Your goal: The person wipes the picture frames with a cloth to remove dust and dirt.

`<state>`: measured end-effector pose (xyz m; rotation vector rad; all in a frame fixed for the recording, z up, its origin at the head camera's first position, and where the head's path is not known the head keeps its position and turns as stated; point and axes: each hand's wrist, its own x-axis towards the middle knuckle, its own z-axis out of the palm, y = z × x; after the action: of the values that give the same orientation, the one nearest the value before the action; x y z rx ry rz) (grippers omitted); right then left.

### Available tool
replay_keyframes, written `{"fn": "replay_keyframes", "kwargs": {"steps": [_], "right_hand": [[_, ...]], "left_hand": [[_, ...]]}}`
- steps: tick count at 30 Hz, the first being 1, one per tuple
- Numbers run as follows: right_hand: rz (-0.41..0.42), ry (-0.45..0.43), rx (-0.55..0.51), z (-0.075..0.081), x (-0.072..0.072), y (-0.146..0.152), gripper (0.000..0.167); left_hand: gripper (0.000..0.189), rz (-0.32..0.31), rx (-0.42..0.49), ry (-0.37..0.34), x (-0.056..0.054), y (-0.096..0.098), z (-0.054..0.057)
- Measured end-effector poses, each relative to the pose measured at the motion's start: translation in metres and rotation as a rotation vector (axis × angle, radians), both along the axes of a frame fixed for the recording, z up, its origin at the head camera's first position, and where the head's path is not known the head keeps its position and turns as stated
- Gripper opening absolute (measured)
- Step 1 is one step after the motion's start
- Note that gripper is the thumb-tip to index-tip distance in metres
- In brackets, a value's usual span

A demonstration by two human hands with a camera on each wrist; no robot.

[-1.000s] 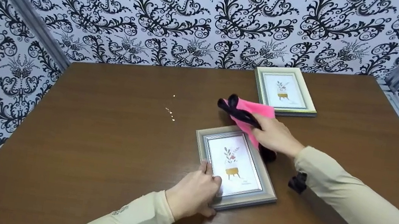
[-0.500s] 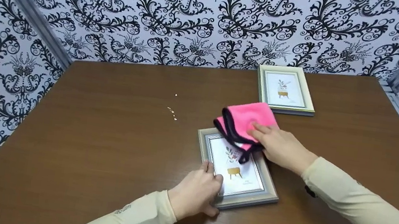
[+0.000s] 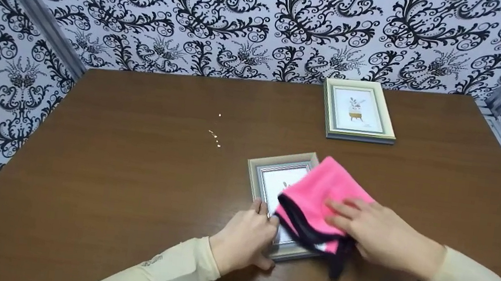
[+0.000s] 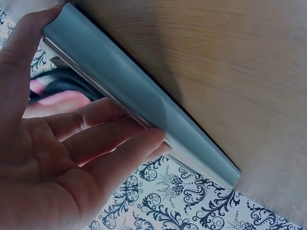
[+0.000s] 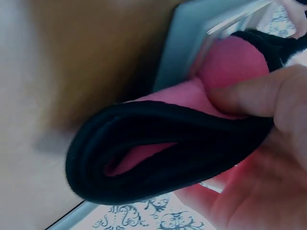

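Observation:
A picture frame (image 3: 276,161) with a pale, silvery border lies flat and slightly turned in front of the person. My left hand (image 3: 245,236) steadies it at the lower left; the left wrist view has the thumb at one corner and the fingertips along the frame's side (image 4: 124,84). Folded and black-edged, a pink cloth (image 3: 322,184) covers the right part of the glass and most of the plant print. My right hand (image 3: 381,235) holds this cloth, with the thumb (image 5: 254,98) pressing into its fold in the right wrist view.
A second, similar picture frame (image 3: 360,110) lies at the back right of the brown table (image 3: 130,168). Several small pale specks (image 3: 215,137) are scattered left of the near frame. Patterned panels (image 3: 218,20) stand behind and at both sides.
The right hand has brought the cloth from the near frame's top right corner down over the glass to its lower right. The left hand has stayed in place.

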<state>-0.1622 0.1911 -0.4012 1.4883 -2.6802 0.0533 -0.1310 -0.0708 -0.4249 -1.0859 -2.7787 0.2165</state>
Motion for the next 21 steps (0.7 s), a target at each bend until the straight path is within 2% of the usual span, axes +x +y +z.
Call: {"fn": "replay_keyframes", "kwargs": {"steps": [4, 8, 11, 15, 18, 21], "right_hand": [[0.031, -0.068, -0.005, 0.006, 0.012, 0.008, 0.046], [0.004, -0.113, -0.029, 0.008, 0.011, 0.010, 0.043], [-0.024, -0.080, -0.042, 0.005, 0.009, 0.007, 0.044], [-0.060, 0.026, -0.037, -0.001, 0.004, 0.000, 0.046], [-0.114, 0.072, -0.020, -0.005, -0.007, -0.009, 0.048], [-0.176, 0.080, -0.007, -0.007, -0.020, -0.018, 0.047]], "left_hand": [[0.061, -0.003, -0.010, -0.001, 0.000, 0.000, 0.000], [0.063, -0.010, -0.030, 0.000, 0.001, 0.000, 0.000], [0.062, -0.032, -0.050, 0.026, 0.002, -0.001, 0.000], [0.061, -0.063, -0.064, 0.063, 0.002, -0.003, 0.000], [0.058, -0.069, -0.058, 0.043, 0.001, -0.003, 0.001], [0.056, -0.068, -0.054, 0.021, 0.000, -0.002, 0.000]]}}
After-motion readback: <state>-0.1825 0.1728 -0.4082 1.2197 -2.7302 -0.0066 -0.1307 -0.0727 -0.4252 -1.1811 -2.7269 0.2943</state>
